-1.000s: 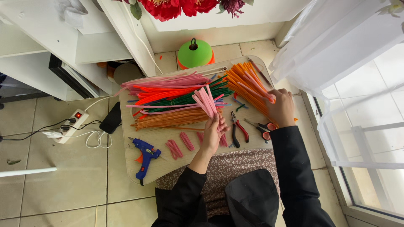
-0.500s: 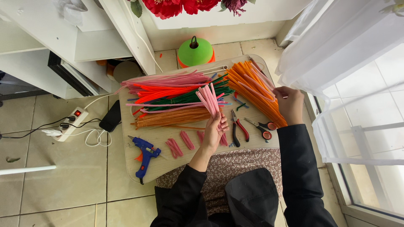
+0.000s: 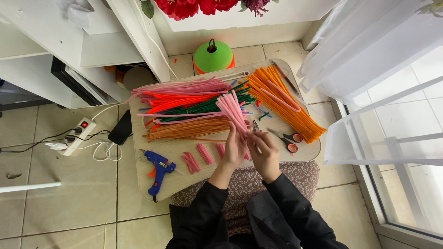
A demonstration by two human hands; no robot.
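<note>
Two hands are seen at the middle of the tabletop. A bundle of pink pipe cleaners is gripped by the left hand. Small pliers are held closed in the right hand, touching the bundle. Scissors lie just right of it, a blue glue gun well left.

Pink pipe cleaners lie beside orange ones along the tray's far edge; the glue gun is blue (orange trigger), and the scissors have red handles.
</note>
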